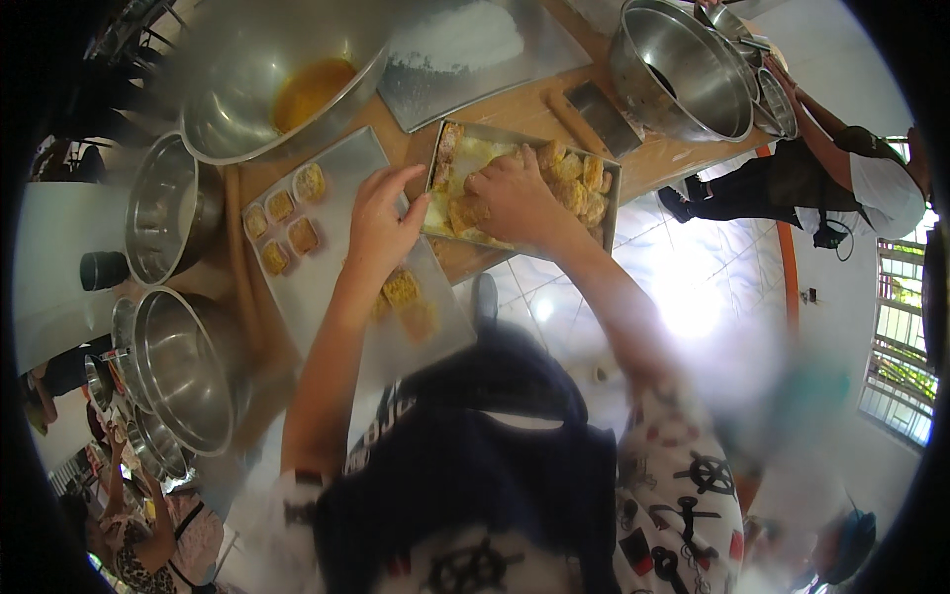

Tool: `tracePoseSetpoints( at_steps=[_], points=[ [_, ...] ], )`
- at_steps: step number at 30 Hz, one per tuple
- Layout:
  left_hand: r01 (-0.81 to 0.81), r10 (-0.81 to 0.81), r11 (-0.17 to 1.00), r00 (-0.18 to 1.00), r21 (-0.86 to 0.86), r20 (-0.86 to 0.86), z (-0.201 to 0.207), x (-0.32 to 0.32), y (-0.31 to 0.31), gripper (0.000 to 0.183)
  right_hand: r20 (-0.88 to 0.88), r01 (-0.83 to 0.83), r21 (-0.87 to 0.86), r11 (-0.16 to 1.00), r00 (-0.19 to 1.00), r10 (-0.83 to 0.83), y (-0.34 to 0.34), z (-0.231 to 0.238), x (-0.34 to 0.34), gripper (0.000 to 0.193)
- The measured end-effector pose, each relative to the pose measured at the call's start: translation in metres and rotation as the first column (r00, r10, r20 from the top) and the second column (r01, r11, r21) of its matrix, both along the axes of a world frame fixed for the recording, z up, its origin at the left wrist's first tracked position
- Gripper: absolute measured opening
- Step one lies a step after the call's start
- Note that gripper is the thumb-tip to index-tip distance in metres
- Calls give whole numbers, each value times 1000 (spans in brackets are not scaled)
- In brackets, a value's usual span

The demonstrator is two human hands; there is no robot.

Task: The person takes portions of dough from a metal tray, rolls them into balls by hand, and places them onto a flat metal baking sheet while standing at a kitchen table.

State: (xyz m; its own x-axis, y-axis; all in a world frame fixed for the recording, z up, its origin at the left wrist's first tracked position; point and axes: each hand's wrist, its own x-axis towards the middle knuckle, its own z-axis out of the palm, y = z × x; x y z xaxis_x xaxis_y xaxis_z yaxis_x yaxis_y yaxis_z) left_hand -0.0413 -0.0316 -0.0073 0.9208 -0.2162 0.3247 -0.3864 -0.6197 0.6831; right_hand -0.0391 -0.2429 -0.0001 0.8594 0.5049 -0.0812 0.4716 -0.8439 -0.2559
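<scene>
A rectangular metal pan [612, 208] holds golden-brown, crumb-coated cake pieces [569, 173] packed at its right side, with pale lining showing at the left. My right hand [517, 201] reaches into the pan, its fingers curled over a cake piece [465, 214]; the palm hides part of the grip. Beside the pan's left edge, my left hand [384, 220] holds nothing, thumb and fingers apart. Beneath my left arm lies a pale flat tray [346, 163]. Several cakes in paper cups [303, 236] sit on it, and more pieces [402, 287] lie nearer me.
A large steel bowl [223, 129] with orange liquid stands at the far left. White powder [465, 40] covers a metal sheet [554, 49] behind the pan. Empty-looking steel bowls [183, 366] line the left; another bowl [683, 74] and a person [871, 188] are at the right.
</scene>
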Motion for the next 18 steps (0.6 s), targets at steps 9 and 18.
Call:
tracePoseSetpoints(
  at_steps=[9,18],
  points=[
    [216,-203,976,901,-9,-383,6,7,-18,44,-88,62,213,975,995,-44,-4,2,-5,30],
    [335,-246,922,894,193,-375,2,18,-33,58,-75,49,466,883,997,-15,-17,-17,9,30]
  ],
)
